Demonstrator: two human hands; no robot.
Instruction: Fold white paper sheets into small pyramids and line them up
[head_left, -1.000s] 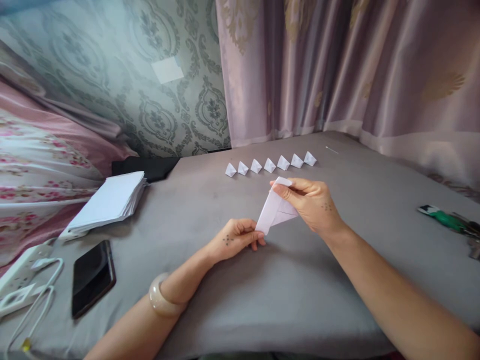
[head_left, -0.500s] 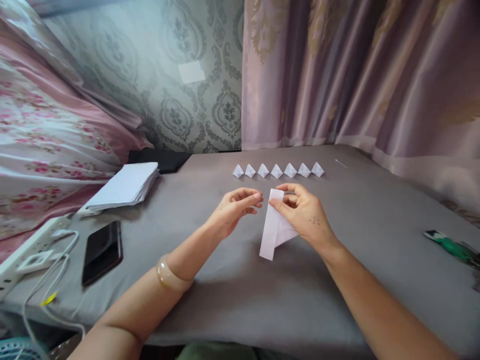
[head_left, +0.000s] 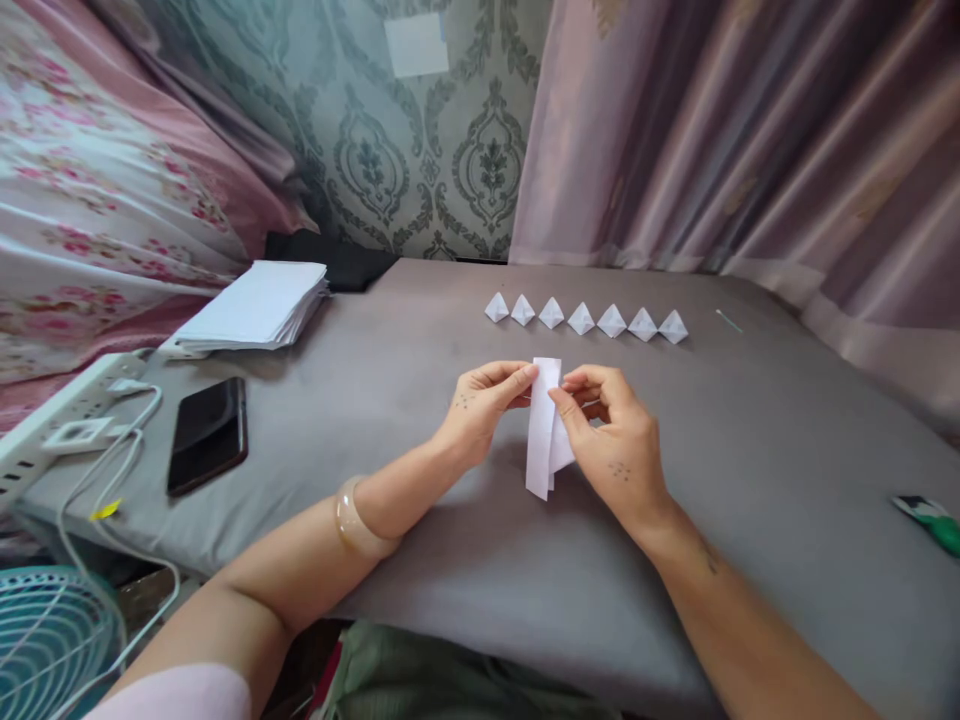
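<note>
Paper strip (head_left: 541, 430), folded long and narrow, stands nearly upright above the grey table (head_left: 420, 430) in front of me, held up off the cloth between both my hands. Its top end is level with my fingertips and its bottom end hangs free below them, near the table but, as far as I can tell, not resting on it. A second flap shows behind the front layer on the right side.

My left hand (head_left: 480, 405) has its thumb and forefinger closed on the strip's upper left edge, the other fingers curled loosely under. My right hand (head_left: 615, 440) pinches the upper right edge the same way, its palm turned away from me, so the strip sits between the two hands and slightly nearer than both sets of knuckles.

To fold this well, I judge I should keep both pinches level so the long edges stay lined up, bring the top corner down squarely, and run a fingertip along the crease only once the layers match.

Beyond my hands, well apart, a row of small folded pieces (head_left: 585, 318) lies along the far side of the table. Off to my left sits a stack of white sheets (head_left: 255, 305), with a black phone (head_left: 208, 433) nearer to me.
</note>
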